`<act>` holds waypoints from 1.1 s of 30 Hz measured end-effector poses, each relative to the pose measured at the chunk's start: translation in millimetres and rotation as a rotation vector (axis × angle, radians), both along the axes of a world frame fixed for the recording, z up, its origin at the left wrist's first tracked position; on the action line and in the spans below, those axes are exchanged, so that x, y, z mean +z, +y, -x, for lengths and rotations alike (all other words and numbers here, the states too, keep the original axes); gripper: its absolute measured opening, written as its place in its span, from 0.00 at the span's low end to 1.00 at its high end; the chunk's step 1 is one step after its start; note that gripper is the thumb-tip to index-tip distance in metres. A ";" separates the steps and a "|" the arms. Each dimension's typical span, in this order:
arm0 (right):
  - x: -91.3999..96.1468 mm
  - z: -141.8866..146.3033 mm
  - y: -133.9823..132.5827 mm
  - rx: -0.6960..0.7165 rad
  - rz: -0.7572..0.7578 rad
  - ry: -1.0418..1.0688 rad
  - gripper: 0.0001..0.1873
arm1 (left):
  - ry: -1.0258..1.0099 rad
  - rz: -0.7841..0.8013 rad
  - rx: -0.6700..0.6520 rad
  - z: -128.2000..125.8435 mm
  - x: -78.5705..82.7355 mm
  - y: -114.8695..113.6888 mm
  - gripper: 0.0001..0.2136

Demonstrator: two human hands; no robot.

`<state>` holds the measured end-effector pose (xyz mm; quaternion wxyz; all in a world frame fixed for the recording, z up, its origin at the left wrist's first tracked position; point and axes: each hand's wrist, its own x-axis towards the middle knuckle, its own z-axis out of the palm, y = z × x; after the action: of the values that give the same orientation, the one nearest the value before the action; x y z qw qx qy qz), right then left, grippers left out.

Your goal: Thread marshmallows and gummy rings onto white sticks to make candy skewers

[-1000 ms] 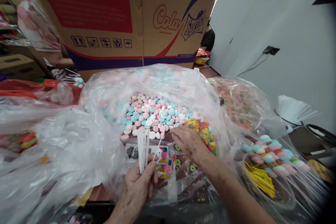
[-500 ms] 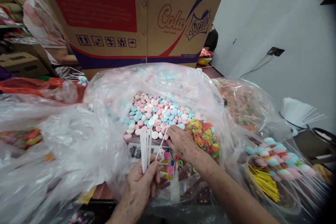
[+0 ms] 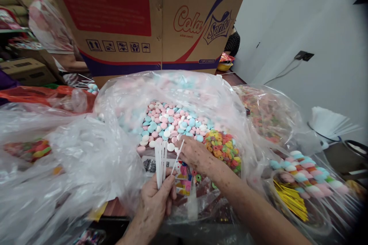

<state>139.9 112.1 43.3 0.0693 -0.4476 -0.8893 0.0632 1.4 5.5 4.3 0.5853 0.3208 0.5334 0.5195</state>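
- Two bare hands work low in the head view, over a wide clear plastic bag [image 3: 120, 95] full of sweets.
- The left hand [image 3: 155, 203] holds a bunch of white sticks [image 3: 160, 162] upright, its fingers clamped round their lower ends; one more stick leans out to the right, its top end close to the right hand.
- The right hand [image 3: 195, 155] rests palm down at the near edge of the pink, blue and white round candies [image 3: 169, 124]; its fingers are curled together at the stick's tip, but what they pinch cannot be told.
- Just right of that hand lies a heap of coloured ring candies [image 3: 222, 149], touching the round ones.
- Below the hands, printed labels [image 3: 181, 178] show through the plastic.
- A large cardboard box [image 3: 143, 19] printed "Cola" and "Sprite" stands behind the bag.
- To the right, finished candy skewers [image 3: 304, 172] lie in another clear bag, beside gold twist ties [image 3: 287, 199].
- Further right, a stack of white papers [image 3: 330, 122] sits on the bench.
- Another person in patterned clothing [image 3: 47, 26] is at far left.
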 end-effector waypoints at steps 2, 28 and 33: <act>1.5 0.2 -1.6 0.016 0.025 -0.069 0.10 | 0.008 0.007 -0.003 0.1 2.3 0.1 0.21; -8.4 -22.6 -11.9 -0.133 0.007 0.004 0.07 | 0.019 0.021 -0.061 2.6 -1.9 -0.7 0.18; -16.2 -24.8 -11.0 -0.142 -0.010 -0.005 0.08 | 0.014 0.018 -0.056 2.0 -1.7 -0.7 0.18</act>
<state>164.7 101.1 27.1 0.0737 -0.5093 -0.8558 0.0528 -0.6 4.9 2.6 0.5987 0.3338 0.5331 0.4959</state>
